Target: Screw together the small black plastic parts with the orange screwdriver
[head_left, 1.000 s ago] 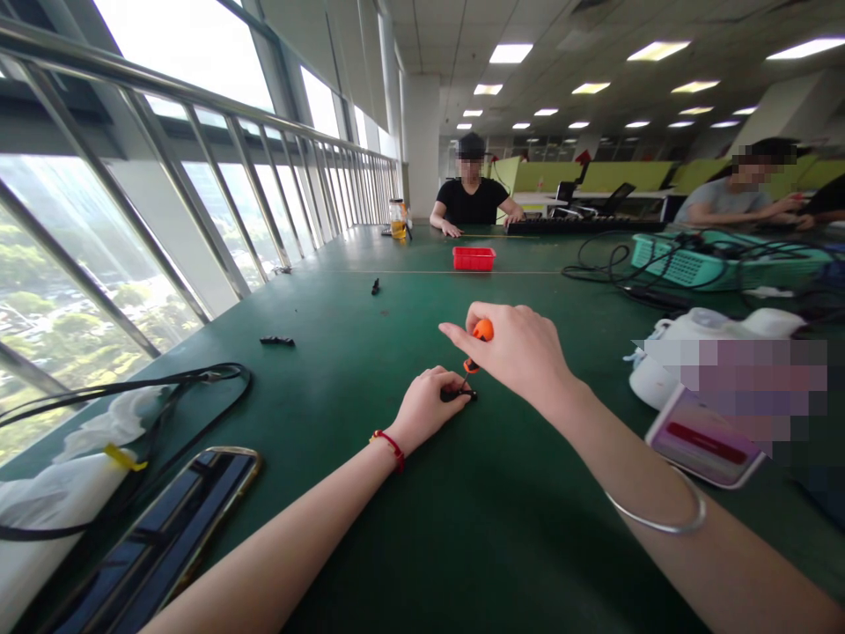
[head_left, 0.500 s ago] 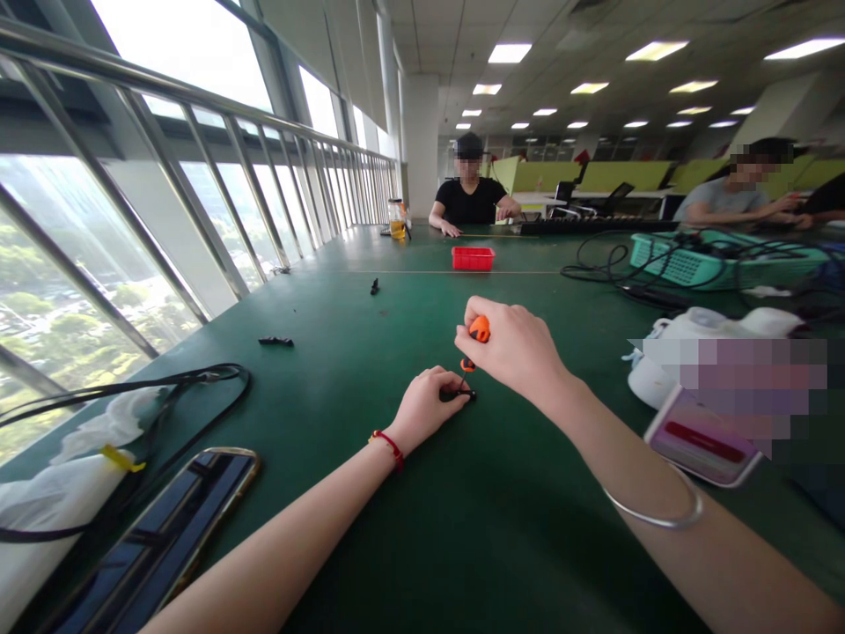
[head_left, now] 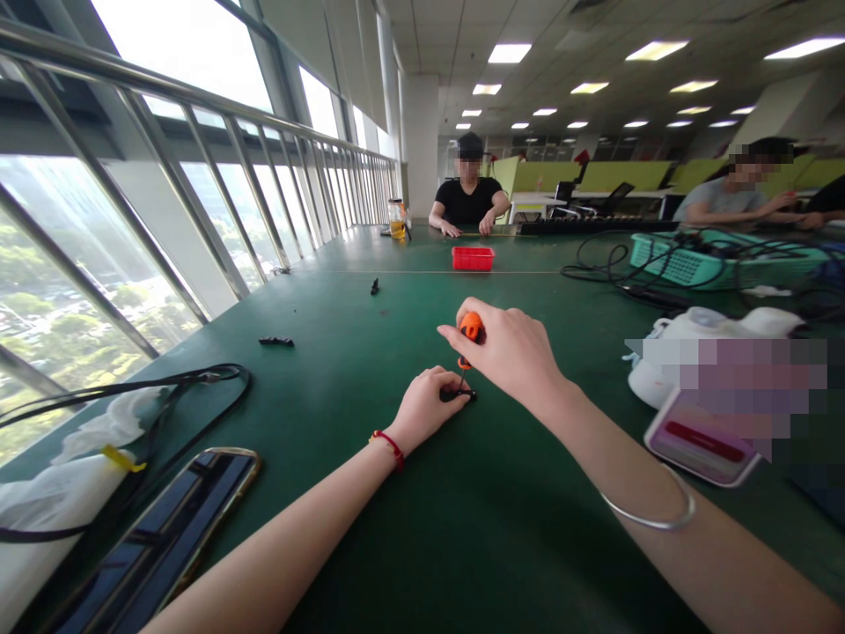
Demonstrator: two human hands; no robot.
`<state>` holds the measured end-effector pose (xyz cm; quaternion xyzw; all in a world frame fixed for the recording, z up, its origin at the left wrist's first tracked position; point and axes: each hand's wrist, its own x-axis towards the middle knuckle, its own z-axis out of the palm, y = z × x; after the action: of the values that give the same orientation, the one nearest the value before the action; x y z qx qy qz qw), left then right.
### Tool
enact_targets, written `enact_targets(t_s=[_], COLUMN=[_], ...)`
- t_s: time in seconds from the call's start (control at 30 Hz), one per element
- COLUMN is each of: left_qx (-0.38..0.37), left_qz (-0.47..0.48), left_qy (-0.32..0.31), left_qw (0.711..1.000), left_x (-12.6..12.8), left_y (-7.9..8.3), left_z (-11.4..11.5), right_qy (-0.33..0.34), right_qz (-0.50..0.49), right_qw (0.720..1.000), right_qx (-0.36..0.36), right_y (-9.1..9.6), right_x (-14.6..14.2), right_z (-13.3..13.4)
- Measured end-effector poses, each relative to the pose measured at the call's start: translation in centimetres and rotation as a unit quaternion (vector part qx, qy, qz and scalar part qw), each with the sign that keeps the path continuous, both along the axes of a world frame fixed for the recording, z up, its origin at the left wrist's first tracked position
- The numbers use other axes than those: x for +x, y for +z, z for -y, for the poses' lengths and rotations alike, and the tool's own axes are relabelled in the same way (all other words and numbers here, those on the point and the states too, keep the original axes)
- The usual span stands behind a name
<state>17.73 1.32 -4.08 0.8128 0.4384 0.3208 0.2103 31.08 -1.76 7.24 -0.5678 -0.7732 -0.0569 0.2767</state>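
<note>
My right hand [head_left: 511, 352] is closed around the orange and black handle of a screwdriver [head_left: 471, 327], its thumb stretched out to the left. The shaft points down, and its tip meets a small black part [head_left: 467, 395] on the green table. My left hand [head_left: 428, 403] pins that part to the tabletop between thumb and fingers, which hide much of it. Farther off to the left lie a long black piece [head_left: 275, 342] and a smaller black piece [head_left: 374, 286].
A red bin [head_left: 473, 258] stands ahead, before a seated person [head_left: 468, 198]. At right are a teal basket [head_left: 719, 264] of cables, a white bottle [head_left: 660, 361] and a pink-purple phone [head_left: 703, 438]. A dark phone [head_left: 165, 537] and black cables [head_left: 198, 374] lie left.
My right hand has turned and shifted slightly left with the screwdriver, its thumb now extended. My left hand stays put. The person opposite has lowered a hand to the table.
</note>
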Motion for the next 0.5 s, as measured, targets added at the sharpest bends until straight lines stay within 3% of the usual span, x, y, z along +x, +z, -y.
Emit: enact_targets(t_s=[0.2,0.5], left_qx=[0.001,-0.003], left_qz=[-0.006,-0.005], left_qy=[0.000,-0.003], left_qw=[1.000,1.000], left_x=[-0.03,-0.01], left_y=[-0.26,0.25], left_z=[-0.14,0.14], right_qy=[-0.011,-0.032], right_qz=[-0.013,0.050], right_qw=[1.000,0.998], right_qx=[-0.001,0.033], right_y=[0.18,0.20], right_x=[0.18,0.19], right_z=[0.18,0.15])
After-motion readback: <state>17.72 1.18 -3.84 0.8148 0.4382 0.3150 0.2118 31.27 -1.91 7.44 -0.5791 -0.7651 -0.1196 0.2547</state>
